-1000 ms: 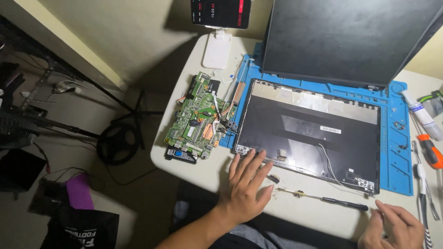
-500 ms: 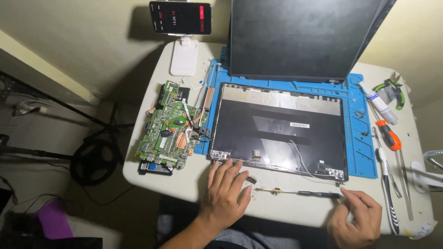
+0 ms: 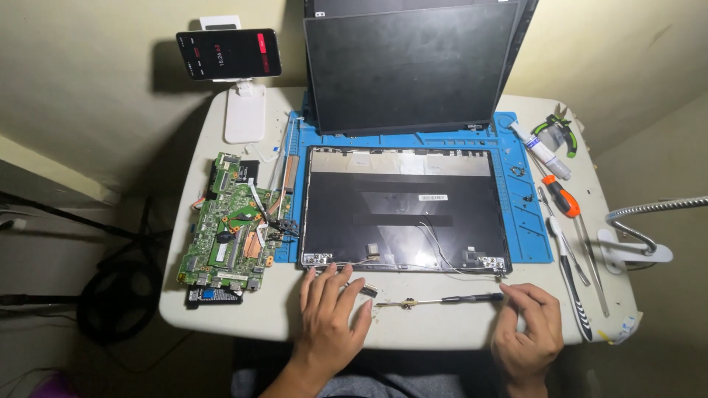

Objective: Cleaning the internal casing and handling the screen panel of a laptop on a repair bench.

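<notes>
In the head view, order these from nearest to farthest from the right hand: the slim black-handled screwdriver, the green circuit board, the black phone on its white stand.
1. Slim black-handled screwdriver, at the right hand's fingertips.
2. Green circuit board, on the table's left side.
3. Black phone, far left corner, on its white stand.

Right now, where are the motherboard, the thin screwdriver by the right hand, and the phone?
motherboard (image 3: 232,228): head view, middle of the green board.
thin screwdriver (image 3: 472,298): head view, on its black handle.
right hand (image 3: 527,335): head view, back of the hand.
phone (image 3: 228,53): head view, middle of the screen.
</notes>
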